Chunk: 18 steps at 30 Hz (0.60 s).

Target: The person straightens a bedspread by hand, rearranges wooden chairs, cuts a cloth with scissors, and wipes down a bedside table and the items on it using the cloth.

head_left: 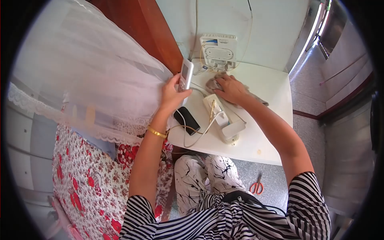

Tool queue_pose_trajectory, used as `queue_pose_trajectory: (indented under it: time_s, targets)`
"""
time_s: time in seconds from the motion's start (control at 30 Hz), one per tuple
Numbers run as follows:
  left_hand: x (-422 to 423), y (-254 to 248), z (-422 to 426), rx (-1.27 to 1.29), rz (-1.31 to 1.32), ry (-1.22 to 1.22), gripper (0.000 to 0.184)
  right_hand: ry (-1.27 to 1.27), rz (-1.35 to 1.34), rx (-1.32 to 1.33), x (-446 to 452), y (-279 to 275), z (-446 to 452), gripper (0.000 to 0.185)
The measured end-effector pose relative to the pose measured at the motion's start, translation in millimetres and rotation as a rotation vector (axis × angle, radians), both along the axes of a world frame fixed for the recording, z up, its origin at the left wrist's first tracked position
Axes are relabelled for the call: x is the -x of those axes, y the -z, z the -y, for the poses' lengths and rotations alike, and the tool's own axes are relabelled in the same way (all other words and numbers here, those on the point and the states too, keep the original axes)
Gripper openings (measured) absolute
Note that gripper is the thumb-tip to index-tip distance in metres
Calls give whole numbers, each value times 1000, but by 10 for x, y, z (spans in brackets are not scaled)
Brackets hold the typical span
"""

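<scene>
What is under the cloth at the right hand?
White tabletop shows around the cloth, so it appears to lie on that surface. Anything directly beneath cannot be seen: the cloth covers it, and the right hand rests on top.

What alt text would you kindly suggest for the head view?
A person's right hand rests on a greyish cloth on a white table; the left hand holds a white remote control. A power strip and router are nearby.

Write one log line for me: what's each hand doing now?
left hand: holding white remote | right hand: on crumpled grey cloth atop white table | between arms: power strip, black device
</scene>
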<state>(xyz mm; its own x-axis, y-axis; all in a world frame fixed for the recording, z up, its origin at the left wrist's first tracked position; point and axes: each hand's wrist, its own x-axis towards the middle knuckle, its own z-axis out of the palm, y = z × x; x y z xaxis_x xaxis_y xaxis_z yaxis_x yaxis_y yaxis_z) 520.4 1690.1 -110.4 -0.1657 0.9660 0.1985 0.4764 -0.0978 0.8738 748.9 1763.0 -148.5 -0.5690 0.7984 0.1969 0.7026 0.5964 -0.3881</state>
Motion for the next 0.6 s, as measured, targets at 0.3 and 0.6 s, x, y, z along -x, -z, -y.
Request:
queue_pose_trajectory:
  time_s: [0.3, 0.6]
  targets:
    - [-179, -273, 413, -81, 845, 61, 54, -21, 15, -38, 668, 76, -336, 39]
    - [-98, -404, 378, 143, 1047, 303, 61, -9, 13, 97, 98, -15, -209, 41]
